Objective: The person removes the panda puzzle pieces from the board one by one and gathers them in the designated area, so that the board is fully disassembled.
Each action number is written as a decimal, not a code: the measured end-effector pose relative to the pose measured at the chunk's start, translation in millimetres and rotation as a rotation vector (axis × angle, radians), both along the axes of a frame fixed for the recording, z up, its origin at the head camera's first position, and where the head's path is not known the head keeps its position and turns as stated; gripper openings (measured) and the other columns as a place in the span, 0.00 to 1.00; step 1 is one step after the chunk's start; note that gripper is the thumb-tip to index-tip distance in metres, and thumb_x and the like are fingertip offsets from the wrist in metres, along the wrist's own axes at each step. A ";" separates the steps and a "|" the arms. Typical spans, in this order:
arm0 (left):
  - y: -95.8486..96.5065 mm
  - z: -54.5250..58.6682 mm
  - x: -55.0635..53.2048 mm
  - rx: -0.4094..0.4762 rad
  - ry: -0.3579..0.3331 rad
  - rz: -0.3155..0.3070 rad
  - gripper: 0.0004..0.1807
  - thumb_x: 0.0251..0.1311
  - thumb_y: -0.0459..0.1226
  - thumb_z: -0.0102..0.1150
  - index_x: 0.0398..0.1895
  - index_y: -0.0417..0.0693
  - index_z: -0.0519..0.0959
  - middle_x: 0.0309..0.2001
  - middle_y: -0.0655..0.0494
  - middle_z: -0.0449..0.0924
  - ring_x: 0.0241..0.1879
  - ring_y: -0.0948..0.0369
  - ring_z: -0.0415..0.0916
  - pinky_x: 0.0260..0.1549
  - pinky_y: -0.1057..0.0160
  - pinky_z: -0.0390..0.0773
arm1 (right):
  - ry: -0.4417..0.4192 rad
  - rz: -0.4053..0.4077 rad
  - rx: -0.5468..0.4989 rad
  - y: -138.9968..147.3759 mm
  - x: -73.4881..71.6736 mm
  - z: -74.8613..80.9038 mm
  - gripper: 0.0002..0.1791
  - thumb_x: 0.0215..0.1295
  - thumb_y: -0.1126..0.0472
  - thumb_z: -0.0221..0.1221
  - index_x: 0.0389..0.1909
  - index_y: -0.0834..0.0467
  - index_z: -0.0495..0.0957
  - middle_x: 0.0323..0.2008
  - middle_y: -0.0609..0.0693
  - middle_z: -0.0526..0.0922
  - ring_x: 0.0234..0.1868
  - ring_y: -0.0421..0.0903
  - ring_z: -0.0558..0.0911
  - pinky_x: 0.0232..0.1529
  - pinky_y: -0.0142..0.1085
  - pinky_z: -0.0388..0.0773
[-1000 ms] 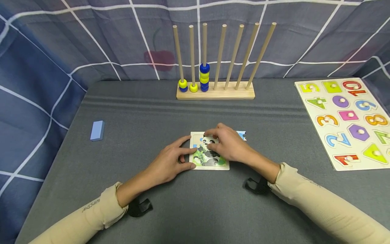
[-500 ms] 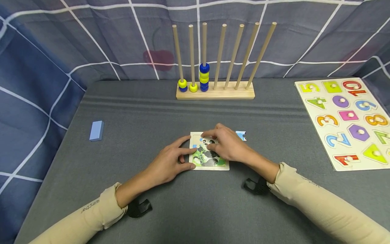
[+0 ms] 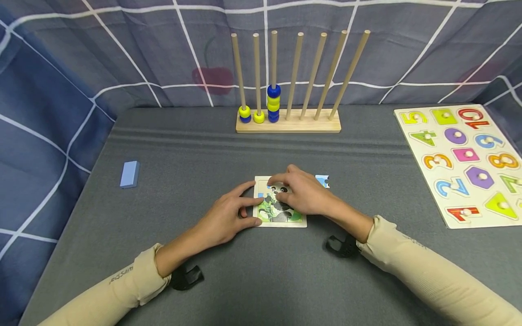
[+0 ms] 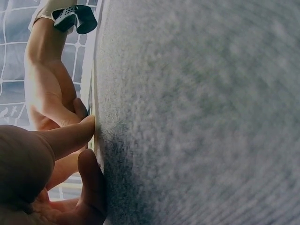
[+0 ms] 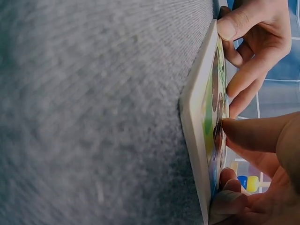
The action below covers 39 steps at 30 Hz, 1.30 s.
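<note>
Panda puzzle (image 3: 281, 210) | loose blue piece (image 3: 322, 180) at its 2 o'clock, nearer your right hand (image 3: 305, 192) | left hand (image 3: 226, 215) spread, touching 9 o'clock edge | right pinch: can't tell

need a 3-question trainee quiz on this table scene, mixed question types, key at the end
1. True or false: a loose puzzle piece lies outside the panda puzzle.
2. How many pegs on the bead rack carry beads: A two, B three, C five?
3. Which is nearer that loose piece, the left grip or the right grip?

Key: 1 true; 2 B; 3 right grip.
</note>
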<state>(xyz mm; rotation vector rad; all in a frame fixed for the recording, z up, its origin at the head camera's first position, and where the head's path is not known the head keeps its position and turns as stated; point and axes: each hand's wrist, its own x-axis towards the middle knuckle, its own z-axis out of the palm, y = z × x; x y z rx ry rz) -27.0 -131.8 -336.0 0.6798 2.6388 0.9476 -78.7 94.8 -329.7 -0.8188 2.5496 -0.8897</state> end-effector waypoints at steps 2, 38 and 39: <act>-0.1 0.1 -0.2 0.003 0.000 -0.001 0.28 0.55 0.40 0.73 0.60 0.43 0.80 0.71 0.43 0.61 0.28 0.71 0.68 0.37 0.62 0.70 | -0.002 -0.006 -0.002 -0.4 0.0 -0.3 0.17 0.65 0.64 0.64 0.56 0.56 0.82 0.35 0.52 0.72 0.32 0.46 0.70 0.29 0.38 0.65; -0.8 -0.1 -0.1 0.007 -0.003 -0.007 0.28 0.56 0.40 0.72 0.60 0.42 0.80 0.71 0.43 0.61 0.28 0.71 0.68 0.35 0.63 0.71 | 0.075 -0.053 -0.016 -4.2 5.3 -1.8 0.14 0.62 0.64 0.66 0.50 0.55 0.83 0.39 0.54 0.69 0.39 0.49 0.65 0.38 0.42 0.63; -0.8 -0.2 0.2 0.005 -0.003 -0.007 0.27 0.56 0.40 0.72 0.60 0.43 0.80 0.71 0.43 0.61 0.28 0.71 0.68 0.35 0.63 0.70 | 0.071 -0.055 -0.020 -4.0 4.8 -1.7 0.14 0.62 0.64 0.67 0.49 0.55 0.84 0.40 0.54 0.69 0.39 0.49 0.66 0.38 0.42 0.63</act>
